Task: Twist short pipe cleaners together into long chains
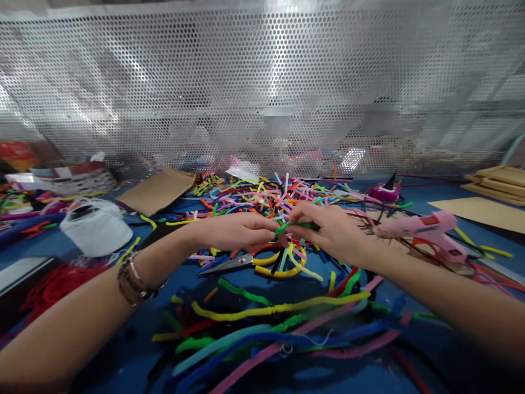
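Between my two hands is a green pipe cleaner (283, 229), pinched at the fingertips. My left hand (241, 231) holds one end from the left, its fingers closed. On the other side my right hand (328, 230) grips it too, with a dark green length showing under the fingers. Below the hands lie scissors (229, 264) with yellow handles, blades pointing left. Nearer to me a loose bundle of long pipe cleaners (279, 312) in yellow, green, blue, pink and red stretches across the table. Behind the hands is a heap of short coloured pieces (262, 197).
At the right lies a pink glue gun (438, 232), with a purple-and-black object (385, 191) behind it. A white container (96, 227), red string (61, 284) and brown cardboard (158, 191) are on the left. A perforated metal screen (262, 87) closes off the back.
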`<state>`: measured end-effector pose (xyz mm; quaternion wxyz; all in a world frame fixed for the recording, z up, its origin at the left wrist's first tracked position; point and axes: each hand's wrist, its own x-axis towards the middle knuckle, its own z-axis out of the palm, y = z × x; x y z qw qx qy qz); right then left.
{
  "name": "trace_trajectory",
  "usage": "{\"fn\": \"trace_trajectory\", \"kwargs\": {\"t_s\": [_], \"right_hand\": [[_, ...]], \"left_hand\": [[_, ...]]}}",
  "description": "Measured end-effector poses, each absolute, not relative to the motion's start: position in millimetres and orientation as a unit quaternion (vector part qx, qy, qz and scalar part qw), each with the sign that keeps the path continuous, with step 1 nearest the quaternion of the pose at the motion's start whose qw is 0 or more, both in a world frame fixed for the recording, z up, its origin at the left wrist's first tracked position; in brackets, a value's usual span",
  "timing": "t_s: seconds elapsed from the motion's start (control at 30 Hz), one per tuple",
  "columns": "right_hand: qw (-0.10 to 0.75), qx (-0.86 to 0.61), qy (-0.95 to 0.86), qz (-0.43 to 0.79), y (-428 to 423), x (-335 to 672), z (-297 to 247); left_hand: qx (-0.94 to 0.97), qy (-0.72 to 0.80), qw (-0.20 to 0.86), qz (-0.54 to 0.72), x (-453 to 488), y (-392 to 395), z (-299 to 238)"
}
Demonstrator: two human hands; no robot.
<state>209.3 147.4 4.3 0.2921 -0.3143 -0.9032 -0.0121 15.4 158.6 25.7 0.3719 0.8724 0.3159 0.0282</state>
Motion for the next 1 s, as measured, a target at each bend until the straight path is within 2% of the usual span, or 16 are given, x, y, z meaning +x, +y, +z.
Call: {"fn": "trace_trajectory", "kwargs": {"t_s": [0.27,0.37,0.47,0.6,0.67,0.87,0.93,1.0], "right_hand": [[0.247,-0.289,-0.914,-0.143,141.9,207.3,2.3],[0.238,-0.266,-0.912,-0.201,137.0,206.9,4.0],[0.228,-0.268,-0.92,-0.172,131.5,207.0,11.2],[0.209,-0.192,-0.959,-0.027,126.7,207.0,21.2],[0.22,-0.179,-0.959,0.006,126.1,207.3,21.6],[0.265,-0.193,-0.923,-0.202,125.1,210.5,14.8],[0.278,-0.213,-0.916,-0.196,124.3,211.2,17.8],[0.276,-0.246,-0.922,-0.119,123.5,210.7,22.3]], "left_hand": [[0.901,0.255,0.347,0.06,17.1,161.0,21.0],[0.897,0.226,0.377,0.057,14.8,161.8,21.6],[0.875,0.216,0.434,0.01,11.7,160.8,25.7],[0.826,0.175,0.533,-0.061,7.8,158.4,30.7],[0.798,0.16,0.576,-0.073,6.1,157.7,31.1],[0.759,0.144,0.634,0.03,6.7,157.9,23.1],[0.771,0.138,0.618,0.075,10.8,156.1,21.4],[0.803,0.152,0.566,0.107,15.6,151.4,22.8]]}}
